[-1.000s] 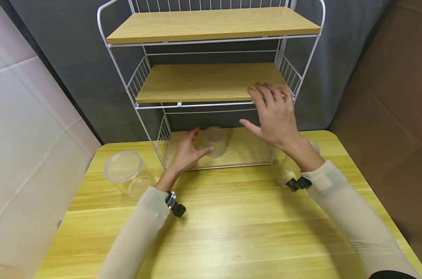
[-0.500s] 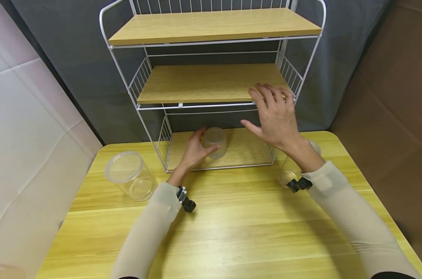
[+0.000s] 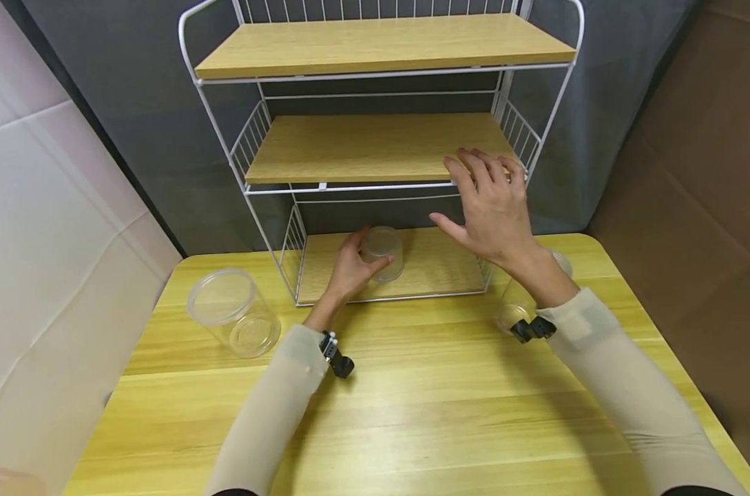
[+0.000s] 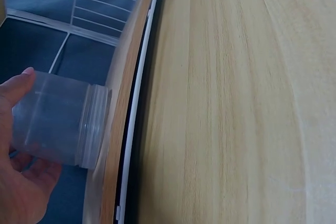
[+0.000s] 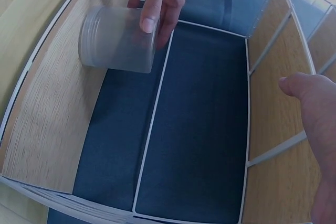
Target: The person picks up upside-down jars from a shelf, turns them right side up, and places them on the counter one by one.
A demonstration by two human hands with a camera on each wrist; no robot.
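My left hand (image 3: 348, 271) holds a clear plastic jar (image 3: 383, 241) by its side, thumb on one side and fingers on the other. That jar stands on the bottom shelf (image 3: 439, 265) of a white wire rack, its ridged end down against the board, as the left wrist view shows. At the front right of the middle shelf (image 3: 362, 145) is my right hand (image 3: 491, 207), fingers spread over the edge and thumb out to the side. In the right wrist view only the right thumb (image 5: 310, 90) shows, near a board; whether the fingers press the shelf is hidden.
A larger clear jar (image 3: 222, 296) stands on the wooden table (image 3: 412, 413) left of the rack. Another clear container (image 3: 514, 300) is to the right, partly hidden by my right wrist. Above is the rack's top shelf (image 3: 381, 45); a dark cloth (image 3: 120, 138) hangs behind.
My left hand has moved right from beside the jar and now has its thumb and fingers around it. The right hand stays at the middle shelf.
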